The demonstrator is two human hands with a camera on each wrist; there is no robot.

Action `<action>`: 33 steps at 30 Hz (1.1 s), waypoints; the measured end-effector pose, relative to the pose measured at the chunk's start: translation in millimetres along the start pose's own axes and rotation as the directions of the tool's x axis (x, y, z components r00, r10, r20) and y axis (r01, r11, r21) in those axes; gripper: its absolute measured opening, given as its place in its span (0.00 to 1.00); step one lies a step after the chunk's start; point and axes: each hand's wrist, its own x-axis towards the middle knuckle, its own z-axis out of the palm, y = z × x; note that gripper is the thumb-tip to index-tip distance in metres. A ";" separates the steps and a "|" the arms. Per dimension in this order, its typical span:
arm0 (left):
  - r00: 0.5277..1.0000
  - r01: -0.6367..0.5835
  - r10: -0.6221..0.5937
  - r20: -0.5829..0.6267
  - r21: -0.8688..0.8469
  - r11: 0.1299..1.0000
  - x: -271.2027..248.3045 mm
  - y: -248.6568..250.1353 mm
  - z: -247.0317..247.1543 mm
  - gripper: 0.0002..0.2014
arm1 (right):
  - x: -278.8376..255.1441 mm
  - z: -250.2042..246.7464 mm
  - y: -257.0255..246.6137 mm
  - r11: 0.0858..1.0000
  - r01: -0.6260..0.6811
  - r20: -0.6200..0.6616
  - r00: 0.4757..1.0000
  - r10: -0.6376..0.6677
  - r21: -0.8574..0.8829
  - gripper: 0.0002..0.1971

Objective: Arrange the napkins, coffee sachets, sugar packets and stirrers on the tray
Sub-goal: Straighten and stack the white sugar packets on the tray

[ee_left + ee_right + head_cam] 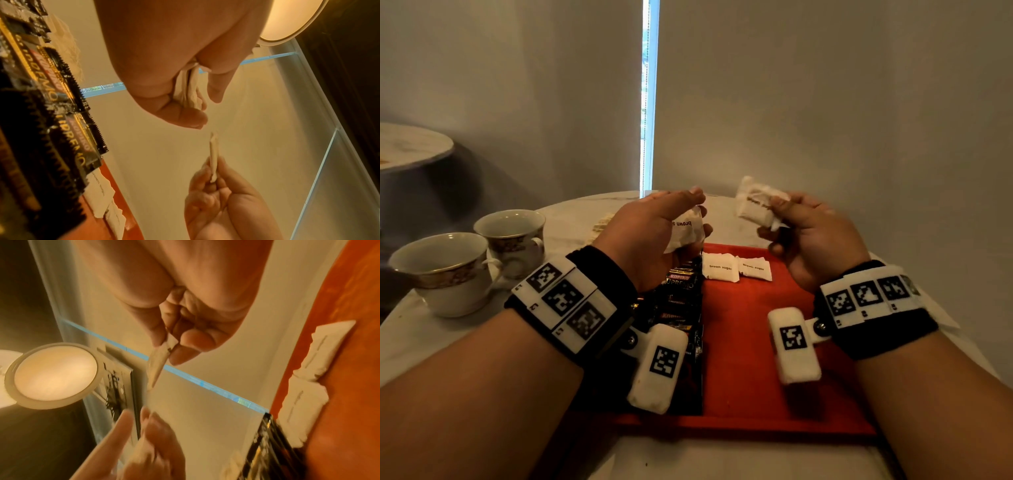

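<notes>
both the left hand [654, 236] and the right hand [815, 236] pinch soft, light white paper sugar packets [755, 205] by one edge between thumb and fingertips, likely crumpling if squeezed.

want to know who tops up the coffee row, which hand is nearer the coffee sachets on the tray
Left. The left hand hovers right above the coffee sachets; the right hand is off over the tray's far right side.

head dim, window slit [650, 99] bright | wrist views amber, lamp [55, 376] glare | edges blurred

Red tray [756, 342], white sugar packets [720, 268], black-and-gold coffee sachets [681, 291], gold-banded white cups [448, 270]
</notes>
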 end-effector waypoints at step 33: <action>1.000 0.022 -0.022 0.005 0.031 0.999 -1.6 -1.0 -0.8 0.15 | 27.6 -52.8 34.2 0.824 -0.491 -0.145 0.871 0.470 -0.284 0.13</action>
